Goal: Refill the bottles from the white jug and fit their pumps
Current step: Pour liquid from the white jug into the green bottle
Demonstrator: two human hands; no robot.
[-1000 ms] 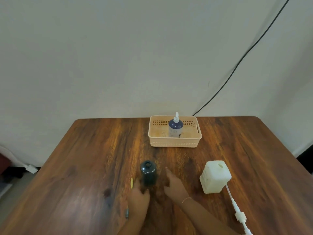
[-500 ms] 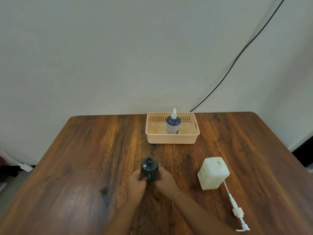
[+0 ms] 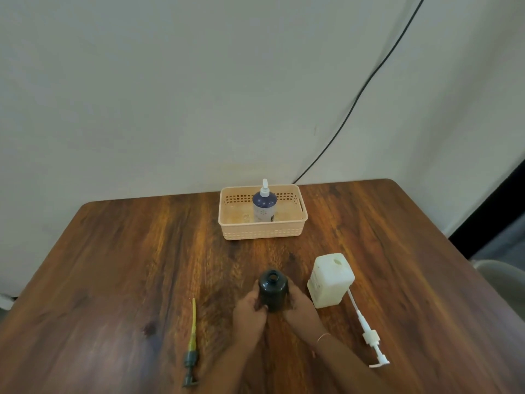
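A dark bottle [image 3: 272, 290] with an open neck stands upright on the wooden table [image 3: 142, 265]. My left hand [image 3: 250, 314] grips its left side and my right hand [image 3: 301, 305] grips its right side. The white jug [image 3: 331, 280], its top hole open, stands just right of the bottle. A white pump [image 3: 369, 335] lies on the table right of my right forearm. A dark pump with a yellow tube [image 3: 191, 345] lies to the left of my left arm. A blue bottle with a white pump [image 3: 264, 206] stands in a beige basket [image 3: 262, 230].
The basket sits at the table's far edge by the wall. A black cable [image 3: 369, 81] runs down the wall behind it. A grey chair edge [image 3: 500, 277] shows past the table's right side.
Both hands have closed around the dark bottle from its two sides. The view has tilted, bringing the dark pump and all of the white pump into sight.
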